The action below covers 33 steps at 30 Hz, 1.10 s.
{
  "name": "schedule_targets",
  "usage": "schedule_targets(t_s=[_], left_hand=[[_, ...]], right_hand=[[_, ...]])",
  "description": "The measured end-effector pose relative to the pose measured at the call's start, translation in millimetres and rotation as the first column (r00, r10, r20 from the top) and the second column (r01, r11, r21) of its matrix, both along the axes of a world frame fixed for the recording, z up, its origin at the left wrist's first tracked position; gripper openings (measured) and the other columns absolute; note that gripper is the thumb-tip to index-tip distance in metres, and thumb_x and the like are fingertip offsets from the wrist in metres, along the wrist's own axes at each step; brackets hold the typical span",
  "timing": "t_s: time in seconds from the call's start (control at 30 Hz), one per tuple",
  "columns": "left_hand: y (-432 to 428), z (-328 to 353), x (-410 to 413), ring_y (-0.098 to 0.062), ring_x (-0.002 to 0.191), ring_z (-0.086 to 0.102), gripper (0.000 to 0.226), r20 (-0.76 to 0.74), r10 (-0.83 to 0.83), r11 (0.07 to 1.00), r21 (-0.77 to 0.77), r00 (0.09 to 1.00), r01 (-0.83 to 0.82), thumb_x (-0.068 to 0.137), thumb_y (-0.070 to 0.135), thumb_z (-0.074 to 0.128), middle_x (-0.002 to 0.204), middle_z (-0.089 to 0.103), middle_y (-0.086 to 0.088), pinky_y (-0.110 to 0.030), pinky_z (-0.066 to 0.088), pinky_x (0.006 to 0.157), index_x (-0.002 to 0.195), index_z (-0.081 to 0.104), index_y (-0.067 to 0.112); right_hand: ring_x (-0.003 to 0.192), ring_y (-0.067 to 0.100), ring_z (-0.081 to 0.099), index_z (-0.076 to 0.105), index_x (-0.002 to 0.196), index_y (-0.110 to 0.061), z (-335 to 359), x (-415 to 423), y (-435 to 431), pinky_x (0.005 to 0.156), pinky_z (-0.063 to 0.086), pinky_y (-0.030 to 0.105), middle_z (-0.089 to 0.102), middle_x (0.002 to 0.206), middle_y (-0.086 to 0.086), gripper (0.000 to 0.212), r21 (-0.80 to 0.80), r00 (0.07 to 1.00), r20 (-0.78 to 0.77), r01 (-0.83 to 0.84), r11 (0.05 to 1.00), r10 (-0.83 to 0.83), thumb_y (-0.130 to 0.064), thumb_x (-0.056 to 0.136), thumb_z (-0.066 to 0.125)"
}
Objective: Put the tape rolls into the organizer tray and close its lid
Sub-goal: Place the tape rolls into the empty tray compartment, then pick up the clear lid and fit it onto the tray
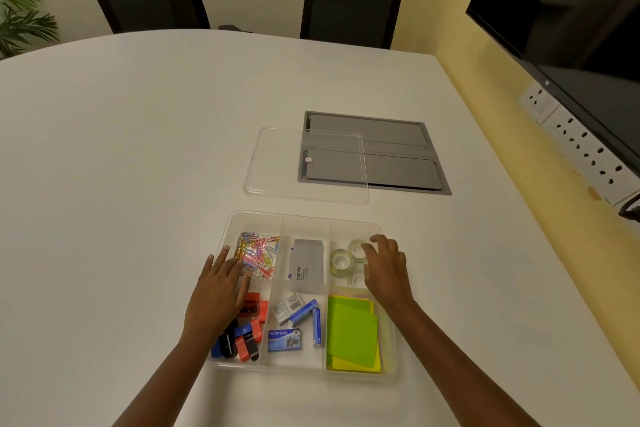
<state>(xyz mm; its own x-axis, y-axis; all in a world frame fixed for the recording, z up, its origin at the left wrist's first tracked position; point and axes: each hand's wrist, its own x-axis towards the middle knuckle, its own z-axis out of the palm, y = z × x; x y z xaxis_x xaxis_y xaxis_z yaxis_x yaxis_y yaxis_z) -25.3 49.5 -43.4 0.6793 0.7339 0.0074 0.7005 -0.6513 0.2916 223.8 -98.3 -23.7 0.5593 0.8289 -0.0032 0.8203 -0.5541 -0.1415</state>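
Note:
The clear organizer tray (304, 218) lies on the white table in front of me. Three clear tape rolls lie in its far right compartment: one (340, 262) at the left, one (356, 248) behind it, one (355, 280) partly hidden under my right hand. My right hand (384, 269) hovers over that compartment, fingers spread, fingertips at the rolls, holding nothing that I can see. My left hand (218, 291) rests flat on the tray's left side, over the paper clips (258, 253). The clear lid (273, 166) lies flat on the table beyond the tray.
The tray also holds a grey stamp pad box (307, 265), staple boxes (294, 322), sharpeners (247, 336) and green and yellow sticky notes (351, 333). A grey cable hatch (398, 156) is set in the table under the lid's right part. Two black chairs stand behind; a monitor hangs at the right.

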Motion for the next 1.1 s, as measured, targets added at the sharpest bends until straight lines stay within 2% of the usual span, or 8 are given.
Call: schedule_targets(t_s=[0.1,0.2,0.6,0.7,0.8,0.9,1.0,1.1], left_hand=[[0,1,0,-0.031,0.135,0.036,0.091,-0.013,0.007,1.000,-0.005,1.000,-0.007,0.080,0.059,-0.008,0.129,0.058,-0.015,-0.038,0.009,0.111,0.120,0.055,0.007],[0,0,0,-0.034,0.132,0.039,0.100,-0.017,-0.005,1.000,0.009,1.000,0.005,0.078,0.061,-0.016,0.127,0.059,-0.016,-0.040,0.012,0.109,0.116,0.057,0.006],[1,0,1,-0.029,0.137,0.031,0.112,0.022,-0.006,1.000,-0.019,1.000,0.007,0.068,0.066,-0.027,0.134,0.053,-0.013,-0.036,0.005,0.112,0.123,0.051,0.009],[0,1,1,-0.030,0.139,0.027,0.108,0.046,0.006,1.000,-0.025,0.999,-0.005,0.070,0.067,-0.024,0.142,0.044,-0.016,-0.037,0.007,0.112,0.129,0.045,0.008],[-1,3,3,-0.032,0.141,0.018,0.069,0.095,0.082,0.996,-0.039,0.992,-0.079,0.088,0.052,0.007,0.151,0.022,-0.018,-0.043,0.013,0.114,0.139,0.028,0.010],[-2,4,4,-0.030,0.143,0.013,0.054,0.144,0.149,0.985,-0.108,0.978,-0.135,0.094,0.024,0.036,0.154,0.012,-0.016,-0.045,0.016,0.115,0.142,0.014,0.012],[-5,8,4,-0.028,0.142,0.015,0.055,0.165,0.229,0.961,-0.193,0.959,-0.196,0.095,0.016,0.034,0.155,0.011,-0.015,-0.043,0.022,0.115,0.142,0.008,0.008],[-6,12,4,-0.033,0.137,0.031,0.051,0.189,0.378,0.897,-0.318,0.906,-0.308,0.096,0.016,0.030,0.154,0.016,-0.017,-0.046,0.038,0.105,0.142,0.011,0.005]], right_hand=[[0.142,0.028,0.019,0.057,0.120,-0.016,-7,1,0,0.108,0.029,0.042,0.019,0.156,0.008,0.030,-0.074,0.999,0.033,0.041,0.996,-0.039,-0.010,0.091,0.051],[0.147,0.028,0.005,0.061,0.114,-0.020,-7,6,9,0.115,0.017,0.049,0.011,0.159,0.008,0.023,-0.098,0.998,0.045,0.051,0.994,-0.047,-0.022,0.092,0.055],[0.147,0.025,0.003,0.067,0.104,-0.020,-3,15,25,0.118,0.012,0.051,0.011,0.160,0.004,0.019,-0.126,0.999,0.035,0.013,0.992,-0.009,-0.030,0.089,0.059],[0.146,0.029,0.011,0.055,0.124,-0.018,-1,9,15,0.114,0.028,0.043,0.013,0.158,0.010,0.036,0.042,0.992,-0.114,0.059,0.997,-0.054,-0.024,0.089,0.061],[0.138,0.032,0.032,0.040,0.137,-0.010,4,-3,-3,0.106,0.041,0.038,0.023,0.152,0.018,0.053,0.290,0.910,-0.392,0.260,0.921,-0.134,-0.011,0.089,0.061],[0.130,0.033,0.044,0.028,0.143,-0.003,4,-15,-21,0.104,0.041,0.037,0.036,0.147,0.020,0.056,0.290,0.776,-0.594,0.452,0.843,-0.212,-0.005,0.093,0.052],[0.128,0.034,0.047,0.029,0.143,-0.004,0,-23,-36,0.104,0.040,0.037,0.046,0.141,0.022,0.049,0.221,0.656,-0.711,0.551,0.805,-0.254,-0.005,0.096,0.045],[0.123,0.033,0.051,0.036,0.140,-0.006,-4,-30,-45,0.098,0.042,0.032,0.049,0.140,0.019,0.042,0.187,0.629,-0.729,0.563,0.805,-0.270,-0.010,0.099,0.040]])
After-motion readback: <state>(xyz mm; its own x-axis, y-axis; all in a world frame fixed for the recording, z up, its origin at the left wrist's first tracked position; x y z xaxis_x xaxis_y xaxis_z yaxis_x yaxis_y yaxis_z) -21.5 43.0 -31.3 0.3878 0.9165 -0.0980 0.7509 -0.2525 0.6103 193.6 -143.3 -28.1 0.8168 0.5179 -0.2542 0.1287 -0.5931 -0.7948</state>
